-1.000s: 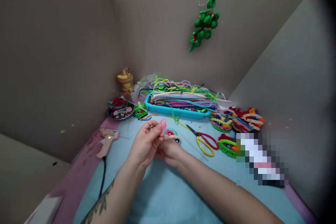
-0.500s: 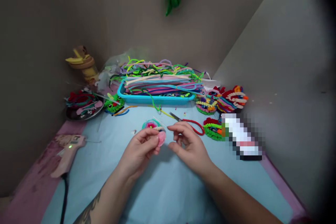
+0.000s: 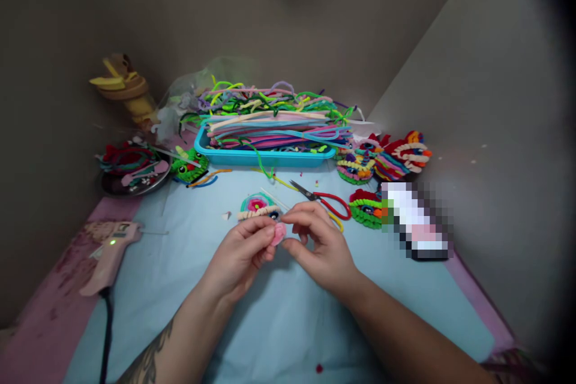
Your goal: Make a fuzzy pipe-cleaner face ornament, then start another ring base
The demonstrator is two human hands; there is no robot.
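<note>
A light blue sheet [image 3: 279,318] covers most of the pink surface [image 3: 36,330], which sits in a corner between plain greyish walls [image 3: 216,6]. At the centre of the frame, the left hand [image 3: 240,252] pinches a small pink fuzzy piece [image 3: 279,234] between thumb and fingers. The right hand [image 3: 326,246] is just to its right, fingers curved, with thumb and forefinger parted; whether it touches the piece cannot be told. Directly behind the hands lies a multicoloured fuzzy piece [image 3: 256,204], its lower edge partly hidden by the fingers. The right hand also covers part of the scissors [image 3: 315,195]. Beyond, at upper centre, stands a blue tray [image 3: 270,159] of pipe cleaners [image 3: 274,123]. A pink glue gun [image 3: 110,258] lies at lower left, below a metal bowl [image 3: 135,189]; more fuzzy pieces [image 3: 369,211] sit at the right.
</note>
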